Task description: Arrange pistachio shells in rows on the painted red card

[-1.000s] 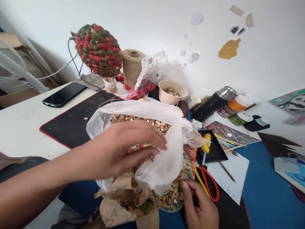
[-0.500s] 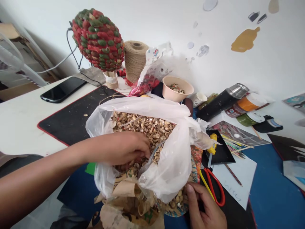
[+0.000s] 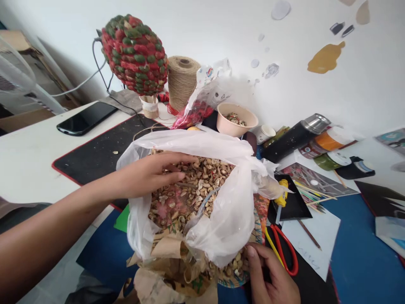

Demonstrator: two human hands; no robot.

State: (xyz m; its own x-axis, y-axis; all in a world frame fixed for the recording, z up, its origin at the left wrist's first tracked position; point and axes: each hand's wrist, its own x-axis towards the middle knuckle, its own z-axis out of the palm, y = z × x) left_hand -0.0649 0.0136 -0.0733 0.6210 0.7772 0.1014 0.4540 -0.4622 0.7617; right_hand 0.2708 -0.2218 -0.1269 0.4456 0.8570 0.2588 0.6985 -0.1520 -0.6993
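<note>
White wall backs a cluttered desk (image 3: pixel 28 164). At centre frame sits one clear bag (image 3: pixel 228 219) heaped with shells (image 3: pixel 205 177), resting on crumpled paper (image 3: pixel 158 287). The left hand (image 3: pixel 152 173) lies flat on the shells at the bag's left edge, fingers spread, gripping nothing. The right hand (image 3: pixel 272 278), apart from it at bottom right of centre, sets its thumb against the bag's lower corner; whether it grips cannot be told. Just right of that hand lies one pair of scissors (image 3: pixel 281 249). Upper left: one shell-covered ball (image 3: pixel 136 55), one twine spool (image 3: pixel 182 82), one phone (image 3: pixel 87 118). Behind the bag stands one bowl (image 3: pixel 236 126). To the right lie one flask (image 3: pixel 295 135) and two jars (image 3: pixel 329 139).
</note>
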